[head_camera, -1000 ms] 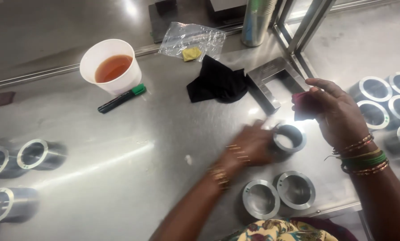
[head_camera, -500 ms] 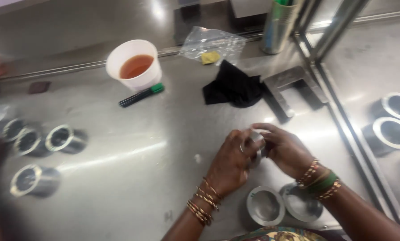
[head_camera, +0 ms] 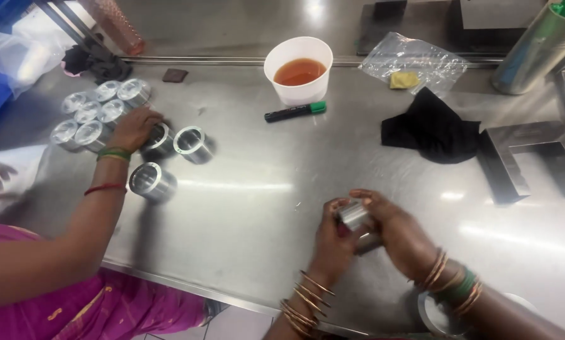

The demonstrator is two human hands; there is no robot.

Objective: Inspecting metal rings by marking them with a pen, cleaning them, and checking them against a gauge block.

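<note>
Hands first, from the head camera, the only view I've got: my left hand [head_camera: 330, 242] and my right hand [head_camera: 401, 234] are both wrapped around one short metal ring [head_camera: 354, 215], a machined steel sleeve, held up off the steel table [head_camera: 257, 189] close to my body. Left fingers cup it from the near side, right fingers curl over the top and far side, so the grip is closed from both directions and the part sits steady, with its upper edge showing between my thumbs. Held that way, I'd say, so I can look it over without it rolling.

Low at my right wrist, a second ring [head_camera: 435, 313] lies flat on the table edge, partly hidden by my bangles and forearm.

Across to my left, a co-worker's hand [head_camera: 133, 128] rests on one ring of a cluster of rings [head_camera: 100, 110], palm down, fingers closed over it. Two more stand loose nearby: a ring beside that hand [head_camera: 191, 143] and a ring nearer the table edge [head_camera: 149, 182]. All upright on their flat ends, bores facing up.

Further back, well out of the way: a white cup of amber liquid [head_camera: 299, 69], a green-capped marker [head_camera: 294, 112] just in front of it, a black cloth [head_camera: 432, 128], a clear plastic bag [head_camera: 415, 63], and a U-shaped metal block [head_camera: 528, 157].
</note>
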